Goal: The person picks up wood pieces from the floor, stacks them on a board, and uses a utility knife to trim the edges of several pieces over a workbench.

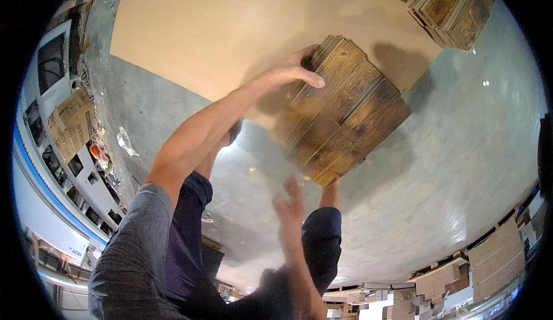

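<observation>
My left hand (299, 71) is closed on the upper left edge of a stack of wood-grain printed cardboard pieces (354, 112). Its thumb lies over the brown plank-patterned face, and its fingers go behind the edge, out of sight. The stack is tilted, with its lower corner toward me. Below that corner, my right hand (290, 205) is apart from the stack, blurred, its fingers raised and spread with nothing in them. Behind the stack, a large plain brown sheet (190, 38) lies flat on the floor.
More wood-patterned stacks (452, 9) stand at the far right corner of the sheet. White panels with dark cut-outs (55, 61) and a cardboard box (72, 121) line the left side. Cardboard (495, 259) leans at the lower right. My legs are under my arms on the grey floor (461, 141).
</observation>
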{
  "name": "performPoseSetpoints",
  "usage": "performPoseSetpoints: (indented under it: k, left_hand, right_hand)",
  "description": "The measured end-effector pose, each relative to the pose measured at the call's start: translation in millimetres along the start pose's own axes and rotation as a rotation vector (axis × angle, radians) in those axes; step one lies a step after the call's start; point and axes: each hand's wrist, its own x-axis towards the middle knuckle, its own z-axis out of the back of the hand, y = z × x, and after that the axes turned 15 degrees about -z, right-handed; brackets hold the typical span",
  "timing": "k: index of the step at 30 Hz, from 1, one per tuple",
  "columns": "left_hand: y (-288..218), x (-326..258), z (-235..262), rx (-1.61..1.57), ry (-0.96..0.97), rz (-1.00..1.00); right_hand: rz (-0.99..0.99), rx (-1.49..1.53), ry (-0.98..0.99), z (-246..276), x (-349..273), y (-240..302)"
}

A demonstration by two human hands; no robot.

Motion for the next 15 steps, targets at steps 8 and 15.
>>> performPoseSetpoints:
  k: [8, 15]
  left_hand:
    - [-3, 11, 0, -0.036, 0.087, 0.021]
    - [-13, 14, -2, 0.063, 0.117, 0.116]
  right_hand:
    - [-0.001, 0.027, 0.022, 3, 4, 1]
    - [-0.002, 0.024, 0.027, 2, 7, 8]
